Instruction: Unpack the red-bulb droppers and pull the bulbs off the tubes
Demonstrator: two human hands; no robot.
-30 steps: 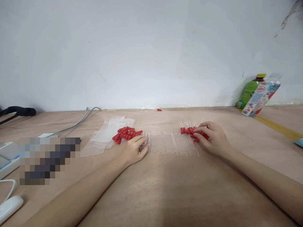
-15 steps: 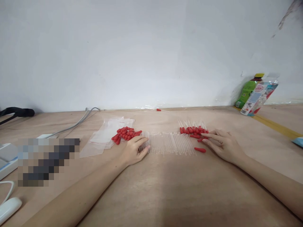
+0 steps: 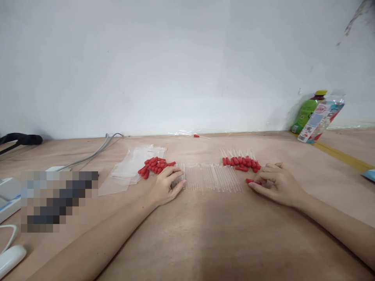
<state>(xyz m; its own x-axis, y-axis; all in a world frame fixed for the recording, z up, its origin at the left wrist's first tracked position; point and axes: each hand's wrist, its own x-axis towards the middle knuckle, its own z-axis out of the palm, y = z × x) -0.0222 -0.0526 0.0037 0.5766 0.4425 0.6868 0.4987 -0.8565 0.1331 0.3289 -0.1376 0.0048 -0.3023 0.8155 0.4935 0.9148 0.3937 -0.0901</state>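
Observation:
My left hand [image 3: 168,184] rests at the left end of a row of clear glass dropper tubes [image 3: 211,177], fingers curved and thumb apart, touching the end tubes. Close behind it lies a pile of red rubber bulbs [image 3: 155,164]. To the right of the tubes, my right hand [image 3: 274,183] pinches a red rubber bulb [image 3: 249,181] between thumb and fingers; part of it is hidden. Behind that hand, droppers with red bulbs [image 3: 240,160] lie side by side, their clear tips toward the wall. One loose red bulb [image 3: 241,169] lies in front of them.
Clear zip bags [image 3: 123,171] lie left of the bulb pile. A lone dropper [image 3: 197,136] is near the wall. Two bottles [image 3: 307,113] stand at the back right. A grey cable [image 3: 93,152], a white power strip [image 3: 10,199] and a white mouse [image 3: 13,259] are at the left.
My right hand has shifted toward the front bulb and closed on it. Loose bulbs near its fingers have moved back against the droppers. My left hand has stayed put.

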